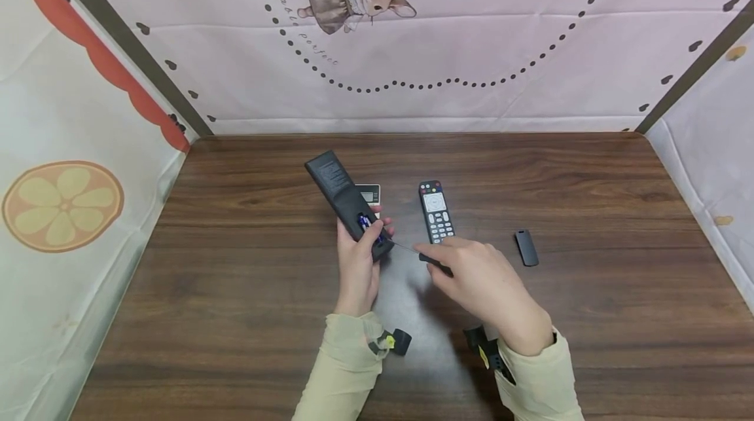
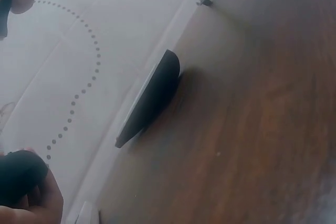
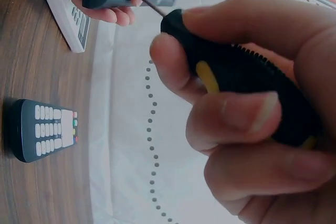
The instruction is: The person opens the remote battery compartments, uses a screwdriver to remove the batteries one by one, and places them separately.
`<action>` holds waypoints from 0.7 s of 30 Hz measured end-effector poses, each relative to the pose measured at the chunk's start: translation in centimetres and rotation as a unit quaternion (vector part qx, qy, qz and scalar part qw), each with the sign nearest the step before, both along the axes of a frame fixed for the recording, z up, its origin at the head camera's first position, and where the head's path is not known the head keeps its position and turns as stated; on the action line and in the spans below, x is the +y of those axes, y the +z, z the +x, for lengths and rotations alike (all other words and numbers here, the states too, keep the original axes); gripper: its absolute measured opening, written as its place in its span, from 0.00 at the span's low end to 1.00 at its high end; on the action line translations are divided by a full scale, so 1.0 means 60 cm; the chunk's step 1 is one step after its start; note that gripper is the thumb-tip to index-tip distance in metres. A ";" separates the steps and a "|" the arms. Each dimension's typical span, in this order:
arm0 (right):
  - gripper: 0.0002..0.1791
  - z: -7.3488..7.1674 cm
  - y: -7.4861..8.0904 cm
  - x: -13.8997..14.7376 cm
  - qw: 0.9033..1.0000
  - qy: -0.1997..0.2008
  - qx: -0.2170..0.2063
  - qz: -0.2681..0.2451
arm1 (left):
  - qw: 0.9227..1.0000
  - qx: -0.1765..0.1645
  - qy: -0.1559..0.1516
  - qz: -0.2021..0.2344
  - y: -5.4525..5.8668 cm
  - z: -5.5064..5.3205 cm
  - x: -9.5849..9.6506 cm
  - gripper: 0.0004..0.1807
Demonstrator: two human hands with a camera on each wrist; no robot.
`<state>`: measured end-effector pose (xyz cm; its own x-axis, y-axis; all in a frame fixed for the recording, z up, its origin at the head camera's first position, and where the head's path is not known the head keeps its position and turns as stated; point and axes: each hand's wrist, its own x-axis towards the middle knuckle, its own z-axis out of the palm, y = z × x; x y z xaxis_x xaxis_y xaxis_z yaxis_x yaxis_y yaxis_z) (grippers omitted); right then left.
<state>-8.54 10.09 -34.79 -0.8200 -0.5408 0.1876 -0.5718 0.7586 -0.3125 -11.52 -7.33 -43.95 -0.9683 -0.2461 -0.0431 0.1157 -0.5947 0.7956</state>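
Observation:
My left hand (image 1: 357,270) grips a long black remote control (image 1: 332,179), back side up, with the thumb over its lower end. Its battery compartment is uncovered, and blue batteries (image 1: 364,219) show inside. In my right hand (image 1: 480,277) is a screwdriver with a black and yellow handle (image 3: 226,77), fingers wrapped round it. The thin metal shaft (image 3: 149,4) reaches to the battery compartment, its tip right by a battery. The left wrist view catches only part of the left hand (image 2: 50,200) at its lower left corner.
A second remote (image 1: 436,211), buttons up, lies on the brown table (image 1: 235,316) beyond the right hand. Partly behind the held remote is a calculator (image 1: 370,193). A small black cover (image 1: 526,248) lies to the right. Cloth-covered walls stand at the back and sides.

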 end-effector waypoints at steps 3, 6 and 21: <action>0.18 0.001 0.000 0.002 1.000 -0.005 0.010 0.007 | 1.000 -0.001 0.000 -0.007 0.001 0.000 0.001 0.31; 0.19 0.001 0.000 0.004 1.000 -0.005 0.013 0.015 | 1.000 0.000 -0.001 -0.011 0.001 0.000 0.001 0.31; 0.17 0.003 -0.007 -0.020 1.000 -0.018 -0.011 0.020 | 0.999 0.005 0.003 0.048 -0.006 -0.003 0.002 0.33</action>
